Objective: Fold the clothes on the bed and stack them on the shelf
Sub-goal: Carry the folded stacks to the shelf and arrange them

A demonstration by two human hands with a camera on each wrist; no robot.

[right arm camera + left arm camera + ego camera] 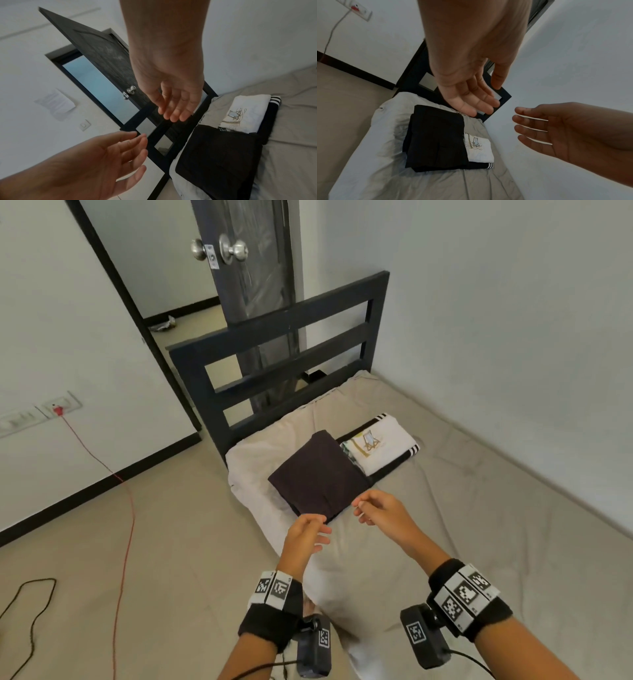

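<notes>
A folded dark garment (317,474) (436,138) (217,152) lies on the bed (445,508) near its foot. Right beside it sits a folded white shirt with a printed drawing (380,443) (478,147) (247,112), resting on a black garment with white stripes (412,451). My left hand (308,534) (471,97) hovers just in front of the dark garment's near edge, fingers relaxed, holding nothing. My right hand (376,508) (175,105) floats beside it, also empty, fingers loosely extended. The two hands are close together, apart from the cloth.
A black slatted bed frame (281,361) stands at the bed's far end, with an open dark door (253,268) behind it. White walls border the bed on the right. A red cable (126,525) and a black cord (30,611) lie on the floor at left.
</notes>
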